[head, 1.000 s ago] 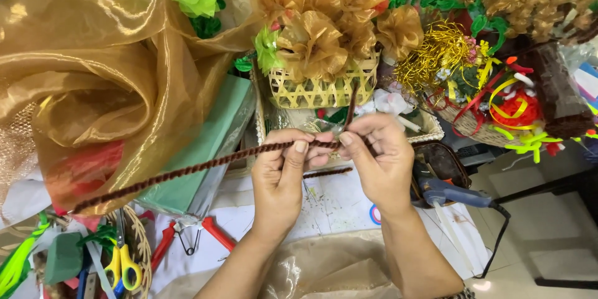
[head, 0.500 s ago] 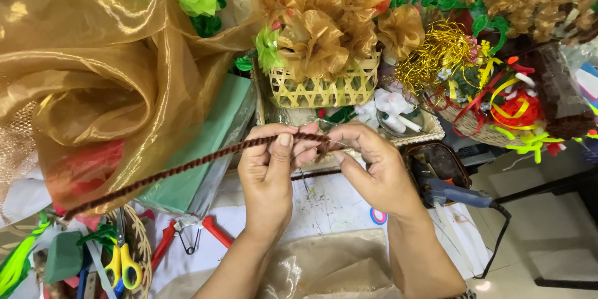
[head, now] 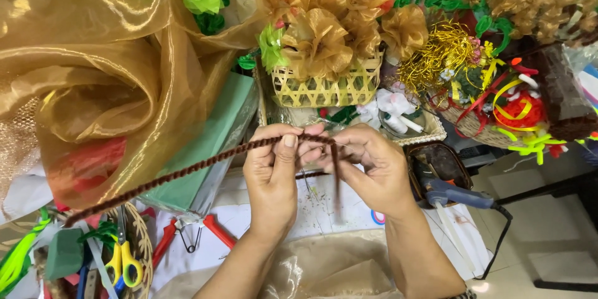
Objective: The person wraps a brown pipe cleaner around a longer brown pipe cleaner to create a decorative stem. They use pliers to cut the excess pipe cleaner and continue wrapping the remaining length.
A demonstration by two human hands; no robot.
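My left hand [head: 272, 177] and my right hand [head: 367, 168] meet above the table and both pinch a long brown fuzzy wire stem [head: 187, 171]. The stem runs from my fingers down to the left, toward the basket of tools. Between my hands its end is bent and hangs downward, blurred. My left thumb presses on the stem's bend. Just behind my hands stands a woven bamboo basket [head: 327, 90] filled with gold fabric flowers [head: 317, 40].
Gold sheer fabric [head: 99, 87] fills the left. A green foam block [head: 205, 149] lies beneath it. A glue gun [head: 458, 196] with a black cable rests at right. Red pliers [head: 187, 233] and yellow scissors [head: 121, 261] lie lower left. Decorated baskets [head: 498, 106] crowd the back right.
The stem's right end, straight and held level a second ago, is now bent down between my hands. My hands have drawn a little closer together.
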